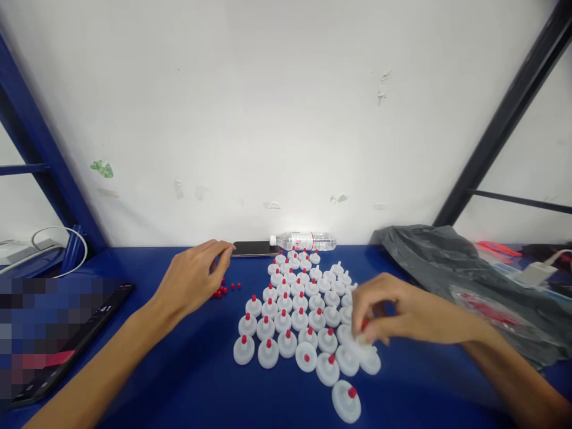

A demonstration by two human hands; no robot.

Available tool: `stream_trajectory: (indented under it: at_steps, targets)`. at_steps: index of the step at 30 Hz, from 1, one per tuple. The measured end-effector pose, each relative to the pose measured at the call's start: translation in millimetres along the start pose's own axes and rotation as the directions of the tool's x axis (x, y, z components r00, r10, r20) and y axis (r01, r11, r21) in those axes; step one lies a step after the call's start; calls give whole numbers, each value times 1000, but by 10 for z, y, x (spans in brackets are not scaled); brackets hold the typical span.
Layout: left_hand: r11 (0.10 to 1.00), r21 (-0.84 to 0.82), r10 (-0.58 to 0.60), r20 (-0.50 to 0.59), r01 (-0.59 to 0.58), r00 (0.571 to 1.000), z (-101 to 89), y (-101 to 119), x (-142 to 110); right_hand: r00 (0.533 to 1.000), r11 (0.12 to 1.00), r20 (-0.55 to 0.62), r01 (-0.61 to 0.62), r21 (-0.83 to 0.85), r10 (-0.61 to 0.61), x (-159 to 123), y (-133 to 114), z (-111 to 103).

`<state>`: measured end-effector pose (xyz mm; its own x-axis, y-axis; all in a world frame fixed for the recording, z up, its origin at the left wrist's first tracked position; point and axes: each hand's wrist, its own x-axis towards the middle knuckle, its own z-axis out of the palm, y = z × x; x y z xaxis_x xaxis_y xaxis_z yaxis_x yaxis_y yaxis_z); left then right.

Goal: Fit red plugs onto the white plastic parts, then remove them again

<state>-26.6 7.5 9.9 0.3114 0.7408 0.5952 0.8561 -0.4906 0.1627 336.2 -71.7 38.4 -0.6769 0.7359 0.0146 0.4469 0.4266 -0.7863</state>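
Rows of white round plastic discs with a raised centre nozzle (285,320) stand on the blue table, many topped with small red caps (269,343). At the right of the group, my right hand (388,307) pinches a red cap (364,323) above the discs, slightly blurred. The disc directly under those fingers is partly hidden and smeared. My left hand (192,274) hovers over a small pile of loose red caps (218,292), thumb and fingertips pressed together. Whatever those left fingertips hold, if anything, cannot be made out. Several discs near my right hand show bare white nozzles (338,268).
A clear bottle (313,241) lies by the wall beside a dark phone (254,248). On the left rests a tablet-like device (89,339) with a white cable (84,250) behind. A grey plastic bag (429,262) and a clear packet with red pieces (487,307) lie right.
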Motion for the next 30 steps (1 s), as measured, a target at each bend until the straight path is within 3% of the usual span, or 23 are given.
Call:
stream_trajectory:
  at_steps: [3,6,11,14,23,25,30]
  targets:
    - [981,-71,175,-61,-179,983,41,145,-60,966,998,-249,66,-18,-69,67,-24,78]
    - [934,-102,335,-89,-343,938,70,324,-123,947,992,-320,72,101,-36,151,4,203]
    - [867,-66,481,-151,-494,864,99,615,-222,933,995,-347,98,-17,-98,245,75,312]
    - [814,5,573,-170,-581,802,113,769,-266,941,996,-332,84,28,-70,266,105,357]
    - [656,145,745,27,-740,666,123,1032,-395,984,990,-172,62,129,-39,281,33,615]
    - [648,159,748,51,-745,662,107,1047,-408,986,992,-163,59,108,-41,281,21,641]
    - [712,46,695,95,-701,713,81,1010,-362,967,994,-238,65,-88,-85,305,-10,613]
